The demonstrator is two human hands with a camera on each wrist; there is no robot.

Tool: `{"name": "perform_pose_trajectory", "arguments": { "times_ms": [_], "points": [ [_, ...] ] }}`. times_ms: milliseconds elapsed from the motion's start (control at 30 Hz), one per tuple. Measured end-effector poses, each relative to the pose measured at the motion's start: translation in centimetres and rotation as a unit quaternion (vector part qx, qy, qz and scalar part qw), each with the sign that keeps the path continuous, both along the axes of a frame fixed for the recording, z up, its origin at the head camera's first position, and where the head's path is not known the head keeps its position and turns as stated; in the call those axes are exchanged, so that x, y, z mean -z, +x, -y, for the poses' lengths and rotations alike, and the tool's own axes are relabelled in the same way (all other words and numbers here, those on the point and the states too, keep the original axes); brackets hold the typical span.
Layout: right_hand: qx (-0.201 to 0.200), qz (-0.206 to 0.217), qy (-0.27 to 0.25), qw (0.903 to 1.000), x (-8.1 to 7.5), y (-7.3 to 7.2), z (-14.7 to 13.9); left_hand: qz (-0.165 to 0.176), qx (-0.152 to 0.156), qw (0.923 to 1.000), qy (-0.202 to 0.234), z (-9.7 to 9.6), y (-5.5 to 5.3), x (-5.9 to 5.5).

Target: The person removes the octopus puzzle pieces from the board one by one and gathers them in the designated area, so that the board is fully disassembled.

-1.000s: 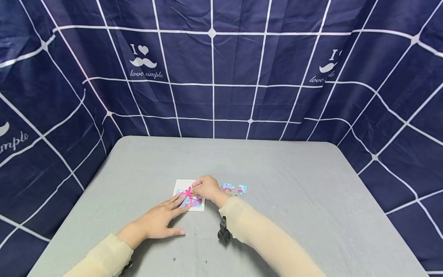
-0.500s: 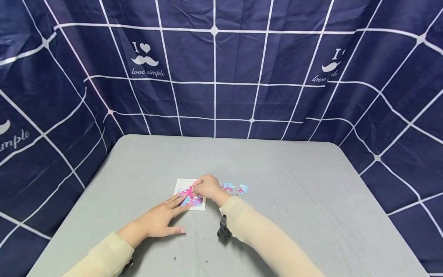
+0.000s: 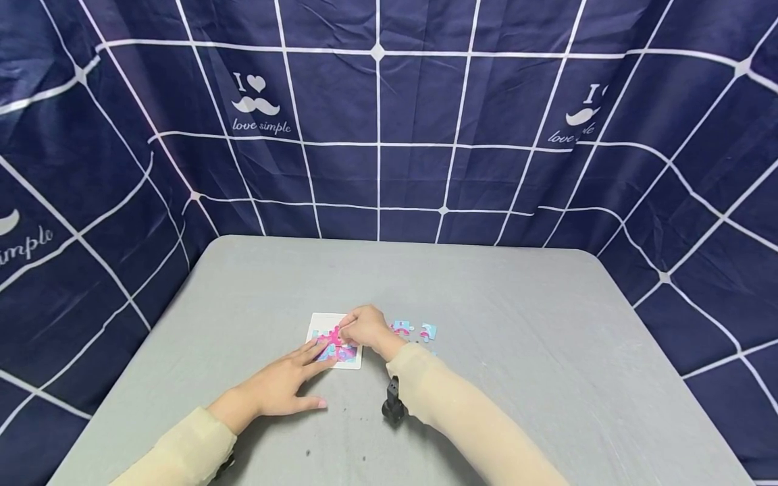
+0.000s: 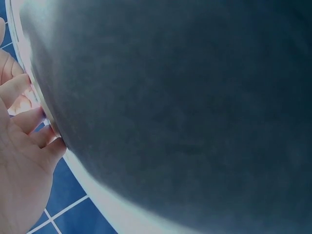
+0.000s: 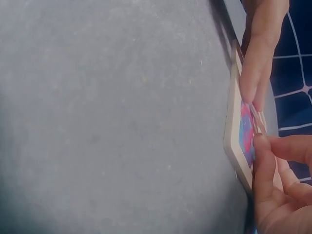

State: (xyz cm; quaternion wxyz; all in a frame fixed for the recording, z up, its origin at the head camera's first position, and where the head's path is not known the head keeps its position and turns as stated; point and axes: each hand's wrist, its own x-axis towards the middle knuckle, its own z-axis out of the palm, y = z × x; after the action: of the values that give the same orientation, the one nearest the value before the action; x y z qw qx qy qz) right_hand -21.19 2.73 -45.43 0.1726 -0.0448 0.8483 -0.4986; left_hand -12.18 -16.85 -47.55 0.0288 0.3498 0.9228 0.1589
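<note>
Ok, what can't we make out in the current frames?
- Puzzle board, head view: partly covered by the left hand and right hand.
- Pinched piece, right wrist view: nearly edge-on between the fingers, print unreadable.
- Loose piece, head view: only a sliver shows past the right sleeve.
- Specks, head view: too small to identify.
- Left hand, left wrist view: cut off by left edge.

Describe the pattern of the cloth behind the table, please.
The cloth is dark blue with a white grid, clearest in the head view.

Pink-blue puzzle (image 3: 345,354), white board (image 3: 326,322), grey table (image 3: 510,317), white-gridded navy cloth (image 3: 413,101)
</note>
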Motion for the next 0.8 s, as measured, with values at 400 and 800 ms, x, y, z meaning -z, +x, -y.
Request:
{"name": "perform_pose_trajectory", "arguments": {
  "times_ms": [400, 800],
  "points": [
    [-0.005, 0.004, -0.052, 0.9986, -0.9, -0.7, -2.3, -0.019, 0.005, 0.9998, 0.005, -0.2, 0.1, -0.2],
    [-0.032, 0.005, -0.039, 0.9987, -1.3, -1.1, -4.8, -0.021, 0.003, 0.9998, 0.005, -0.2, 0.1, -0.2]
  ]
}}
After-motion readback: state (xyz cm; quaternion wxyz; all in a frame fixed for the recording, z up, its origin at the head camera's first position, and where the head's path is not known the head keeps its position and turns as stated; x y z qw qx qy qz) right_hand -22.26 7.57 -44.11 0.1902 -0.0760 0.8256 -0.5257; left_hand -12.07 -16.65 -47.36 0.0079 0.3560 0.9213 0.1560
